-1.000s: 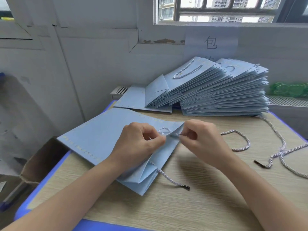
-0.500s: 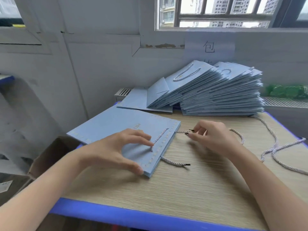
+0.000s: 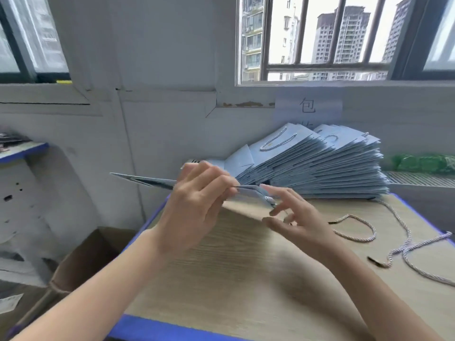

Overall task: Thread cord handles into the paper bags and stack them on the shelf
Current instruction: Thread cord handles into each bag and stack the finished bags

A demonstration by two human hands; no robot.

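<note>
Wooden table point(image 3: 246, 279) | left hand point(image 3: 197, 205) grips paper bag point(image 3: 147, 180) edge-on aloft | right hand point(image 3: 293, 217) loose-fingered beneath its corner

Both bare forearms reach forward from the lower corners and converge near the middle. The left hand point(image 3: 197, 207) is raised, back toward the camera, its fingers curled and its thumb and fingertips pinching a thin edge, a firm grip. The right hand point(image 3: 293, 217) sits just beside and slightly lower, palm turned inward, fingers loosely spread and partly bent. Its fingertips are blurred, so contact is unclear.
</note>
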